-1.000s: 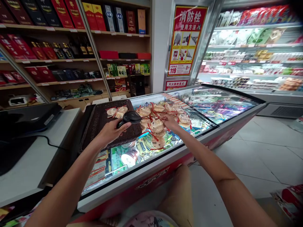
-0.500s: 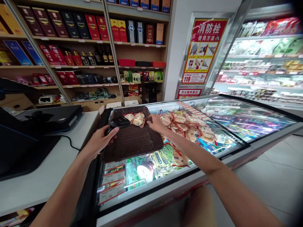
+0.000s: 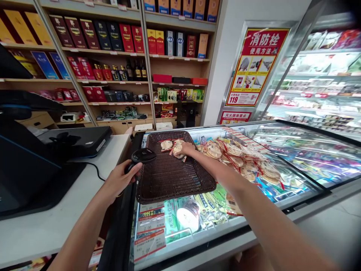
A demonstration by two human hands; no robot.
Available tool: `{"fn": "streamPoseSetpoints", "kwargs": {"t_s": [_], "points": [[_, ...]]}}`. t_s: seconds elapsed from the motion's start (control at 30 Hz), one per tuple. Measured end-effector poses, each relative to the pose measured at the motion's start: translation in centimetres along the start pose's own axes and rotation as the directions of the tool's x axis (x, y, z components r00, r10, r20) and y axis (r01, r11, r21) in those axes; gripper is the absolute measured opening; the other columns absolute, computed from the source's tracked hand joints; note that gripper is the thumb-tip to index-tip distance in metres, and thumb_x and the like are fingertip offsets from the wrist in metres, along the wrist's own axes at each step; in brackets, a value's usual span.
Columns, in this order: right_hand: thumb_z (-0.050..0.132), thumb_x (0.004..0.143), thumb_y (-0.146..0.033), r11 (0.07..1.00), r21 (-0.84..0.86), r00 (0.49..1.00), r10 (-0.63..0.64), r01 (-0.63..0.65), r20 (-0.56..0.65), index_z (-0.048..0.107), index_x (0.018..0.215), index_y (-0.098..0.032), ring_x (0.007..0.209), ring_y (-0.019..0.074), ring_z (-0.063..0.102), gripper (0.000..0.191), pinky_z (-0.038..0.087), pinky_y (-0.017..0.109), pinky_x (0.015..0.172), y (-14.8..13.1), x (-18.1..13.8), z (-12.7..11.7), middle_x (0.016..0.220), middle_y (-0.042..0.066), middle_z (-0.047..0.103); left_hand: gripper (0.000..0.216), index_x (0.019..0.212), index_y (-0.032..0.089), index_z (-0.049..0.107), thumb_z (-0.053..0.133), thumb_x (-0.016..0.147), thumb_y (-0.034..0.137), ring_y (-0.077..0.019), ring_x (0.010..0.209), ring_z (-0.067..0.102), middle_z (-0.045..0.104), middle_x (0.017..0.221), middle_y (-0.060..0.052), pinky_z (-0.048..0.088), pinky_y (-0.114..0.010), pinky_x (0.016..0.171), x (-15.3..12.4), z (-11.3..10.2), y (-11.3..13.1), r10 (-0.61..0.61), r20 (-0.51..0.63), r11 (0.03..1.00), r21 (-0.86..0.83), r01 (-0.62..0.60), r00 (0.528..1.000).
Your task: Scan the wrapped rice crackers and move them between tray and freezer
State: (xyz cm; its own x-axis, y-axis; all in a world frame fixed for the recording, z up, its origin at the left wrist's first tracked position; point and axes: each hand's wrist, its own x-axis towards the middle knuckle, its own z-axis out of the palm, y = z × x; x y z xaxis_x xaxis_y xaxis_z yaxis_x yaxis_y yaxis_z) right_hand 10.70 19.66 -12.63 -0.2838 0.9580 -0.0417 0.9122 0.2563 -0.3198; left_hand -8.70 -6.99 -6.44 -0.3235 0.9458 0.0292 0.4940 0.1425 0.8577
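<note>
My left hand is wrapped round the handle of a black handheld barcode scanner, held over the left edge of a dark brown woven basket. My right hand reaches into the far right part of the basket, its fingers closed on a clear packet of round, flat pastries with red edging. A second such packet lies in the basket just left of it. Right of the basket, a heap of similar packets rests on the freezer's glass top.
The basket stands on a glass-topped chest freezer with price labels at its near left corner. On the left are a white counter and a black checkout machine. Shelves of boxes and a lit fridge stand behind.
My right hand has moved from the basket's far right rim onto a packet inside it. The two packets now lie farther apart. My left hand still holds the scanner; the view has shifted left.
</note>
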Motion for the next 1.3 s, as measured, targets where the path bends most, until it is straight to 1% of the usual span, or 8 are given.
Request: {"fn": "streamPoseSetpoints", "kwargs": {"t_s": [0.13,0.27,0.43,0.73,0.87,1.03,1.17,1.3], "points": [[0.067,0.079,-0.052,0.988,0.131,0.996,-0.086,0.087,-0.009,0.067,0.111,-0.02,0.108,0.0288,0.063,0.046,0.044,0.031,0.08,1.3,-2.0,-2.0,0.12,0.013,0.067,0.054,0.088,0.02,0.062,0.058,0.076,0.073,-0.0142,0.062,0.054,0.063,0.073,0.001,0.042,-0.023,0.055,-0.4,1.0,1.2,0.052,0.018,0.998,0.025,-0.053,0.998],[0.061,0.082,-0.05,0.95,0.3,0.996,-0.077,0.089,-0.051,0.066,0.088,-0.019,0.084,0.0205,0.064,0.032,0.04,0.026,0.066,3.2,-5.8,-3.4,0.096,0.006,0.071,0.053,0.089,0.02,0.063,0.058,0.077,0.071,-0.0152,0.061,0.057,0.065,0.074,0.0,0.042,-0.024,0.054,-1.4,2.9,3.6,0.112,0.067,0.99,0.08,-0.118,0.991],[0.065,0.078,-0.046,0.788,0.599,0.985,-0.053,0.144,-0.167,0.061,0.083,-0.019,0.074,0.0156,0.057,0.028,0.038,0.024,0.065,7.7,-11.1,-4.7,0.082,0.001,0.064,0.05,0.081,0.02,0.06,0.054,0.08,0.069,-0.0161,0.06,0.058,0.067,0.074,-0.003,0.042,-0.026,0.055,-3.0,7.0,7.4,0.207,0.202,0.96,0.146,-0.239,0.957],[0.066,0.078,-0.05,0.669,0.725,0.959,0.063,0.166,-0.278,0.057,0.092,-0.02,0.07,0.0153,0.054,0.034,0.042,0.026,0.066,16.9,-16.9,-6.3,0.078,-0.001,0.059,0.056,0.085,0.021,0.062,0.046,0.08,0.075,-0.0198,0.059,0.06,0.068,0.067,-0.002,0.04,-0.028,0.057,-3.9,14.1,12.4,0.258,0.287,0.877,0.331,-0.349,0.923],[0.069,0.075,-0.051,0.625,0.769,0.962,0.106,0.132,-0.252,0.06,0.088,-0.019,0.067,0.0148,0.054,0.036,0.04,0.025,0.063,19.3,-18.4,-7.2,0.073,0.0,0.06,0.062,0.102,0.022,0.065,0.045,0.08,0.075,-0.0262,0.075,0.066,0.073,0.083,-0.006,0.04,-0.029,0.062,-3.6,15.1,13.9,0.302,0.334,0.76,0.481,-0.437,0.893],[0.069,0.072,-0.054,0.639,0.763,0.985,0.045,0.1,-0.168,0.06,0.072,-0.018,0.059,0.0121,0.047,0.037,0.033,0.024,0.057,20.5,-20.0,-8.7,0.062,-0.002,0.054,0.064,0.12,0.027,0.064,0.051,0.079,0.074,-0.0336,0.098,0.066,0.074,0.102,-0.008,0.039,-0.03,0.069,-4.0,15.3,16.0,0.343,0.423,0.581,0.606,-0.544,0.838],[0.068,0.072,-0.052,0.646,0.754,0.988,0.009,0.113,-0.156,0.057,0.067,-0.018,0.055,0.0094,0.04,0.036,0.027,0.023,0.053,20.7,-20.8,-9.2,0.057,-0.005,0.047,0.06,0.119,0.029,0.065,0.053,0.079,0.072,-0.0333,0.096,0.067,0.074,0.098,-0.007,0.039,-0.03,0.068,-4.6,15.7,16.9,0.329,0.513,0.546,0.582,-0.602,0.793],[0.066,0.073,-0.049,0.642,0.754,0.988,-0.029,0.135,-0.152,0.057,0.068,-0.018,0.054,0.0083,0.037,0.032,0.024,0.023,0.053,20.4,-20.6,-8.8,0.057,-0.007,0.045,0.06,0.122,0.03,0.064,0.054,0.079,0.071,-0.0344,0.098,0.066,0.074,0.104,-0.008,0.038,-0.03,0.067,-4.8,16.0,17.0,0.319,0.529,0.512,0.602,-0.613,0.786]]}}
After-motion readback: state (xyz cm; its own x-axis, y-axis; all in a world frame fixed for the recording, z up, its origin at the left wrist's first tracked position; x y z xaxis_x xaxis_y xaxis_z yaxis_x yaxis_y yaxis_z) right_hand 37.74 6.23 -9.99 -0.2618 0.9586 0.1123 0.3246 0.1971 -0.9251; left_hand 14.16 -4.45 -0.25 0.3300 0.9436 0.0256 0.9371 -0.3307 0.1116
